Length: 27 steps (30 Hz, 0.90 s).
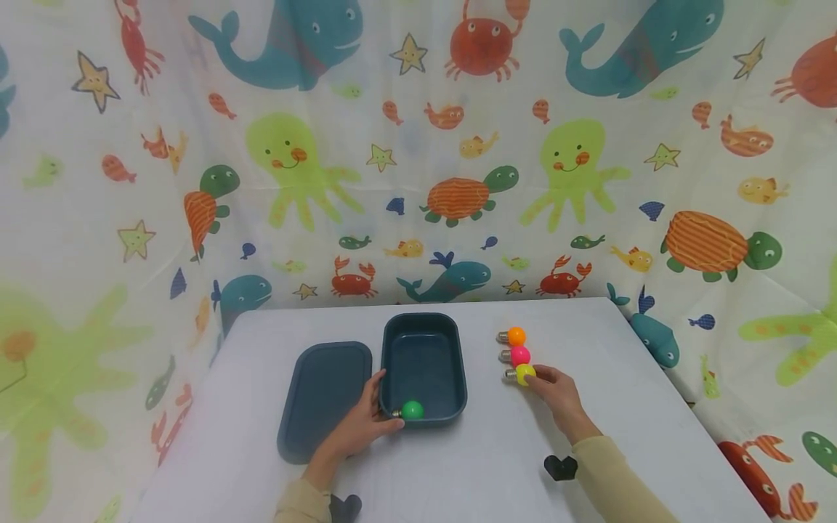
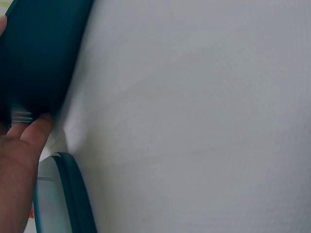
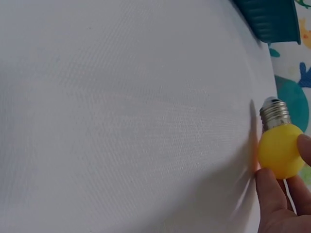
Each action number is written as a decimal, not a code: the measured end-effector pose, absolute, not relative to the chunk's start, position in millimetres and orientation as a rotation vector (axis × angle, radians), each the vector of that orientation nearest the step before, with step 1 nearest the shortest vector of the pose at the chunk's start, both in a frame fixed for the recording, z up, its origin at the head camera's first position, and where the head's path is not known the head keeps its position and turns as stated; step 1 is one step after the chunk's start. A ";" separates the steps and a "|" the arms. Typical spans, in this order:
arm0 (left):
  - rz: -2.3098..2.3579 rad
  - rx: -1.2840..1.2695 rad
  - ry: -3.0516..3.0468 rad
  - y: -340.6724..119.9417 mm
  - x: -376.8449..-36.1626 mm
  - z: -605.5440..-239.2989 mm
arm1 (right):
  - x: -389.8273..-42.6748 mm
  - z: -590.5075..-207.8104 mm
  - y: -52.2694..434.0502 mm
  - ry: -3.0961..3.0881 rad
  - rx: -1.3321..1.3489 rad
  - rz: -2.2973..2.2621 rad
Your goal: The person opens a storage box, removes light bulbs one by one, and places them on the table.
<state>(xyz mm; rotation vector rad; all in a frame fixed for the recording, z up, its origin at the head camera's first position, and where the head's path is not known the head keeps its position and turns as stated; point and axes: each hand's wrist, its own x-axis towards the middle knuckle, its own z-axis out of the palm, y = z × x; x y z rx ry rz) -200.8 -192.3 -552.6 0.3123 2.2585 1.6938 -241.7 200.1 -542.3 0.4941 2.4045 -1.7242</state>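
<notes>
My left hand (image 1: 360, 425) holds the near left corner of a dark teal box (image 1: 423, 363), fingers along its side wall and thumb at the front. Inside the box, by its near wall, lies a green light bulb (image 1: 413, 410). My right hand (image 1: 559, 398) pinches a yellow light bulb (image 1: 525, 374) by its round part, with the metal screw base pointing left. In the right wrist view, thumb and fingers sit on either side of the yellow bulb (image 3: 281, 153). Just beyond it, a pink bulb (image 1: 520, 354) and an orange bulb (image 1: 516, 335) lie in a row.
A flat dark teal lid (image 1: 327, 399) lies left of the box on the white table (image 1: 458, 472). Behind and at the sides hangs a curtain (image 1: 418, 160) printed with sea animals. The right wrist view shows a corner of the box (image 3: 272, 22) at the top.
</notes>
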 end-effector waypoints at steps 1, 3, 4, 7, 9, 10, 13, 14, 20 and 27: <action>1.696 0.311 2.255 -192.2 -200.7 -552.4 | -241.6 -543.0 200.2 2.404 0.493 -1.727; 1.700 0.300 2.249 -192.1 -200.5 -552.0 | -241.6 -543.9 199.9 2.410 0.488 -1.723; 1.700 0.298 2.250 -192.1 -200.5 -552.0 | -242.0 -544.5 200.1 2.412 0.485 -1.721; 1.701 0.299 2.253 -191.9 -201.1 -552.5 | -242.7 -545.9 200.4 2.434 0.489 -1.697; 1.696 0.298 2.257 -191.7 -201.3 -552.7 | -243.4 -546.7 200.8 2.448 0.495 -1.681; 1.694 0.297 2.257 -191.6 -201.5 -552.7 | -243.6 -546.9 200.9 2.454 0.502 -1.674; 1.690 0.297 2.258 -191.3 -200.9 -550.9 | -244.8 -548.0 201.1 2.471 0.525 -1.658; 1.692 0.297 2.255 -191.3 -200.6 -550.1 | -245.1 -548.1 200.9 2.474 0.530 -1.656; 1.695 0.294 2.253 -192.2 -200.4 -548.0 | -245.7 -548.1 201.1 2.482 0.530 -1.649; 1.696 0.293 2.249 -193.2 -201.5 -548.7 | -246.6 -543.9 202.5 2.488 0.505 -1.635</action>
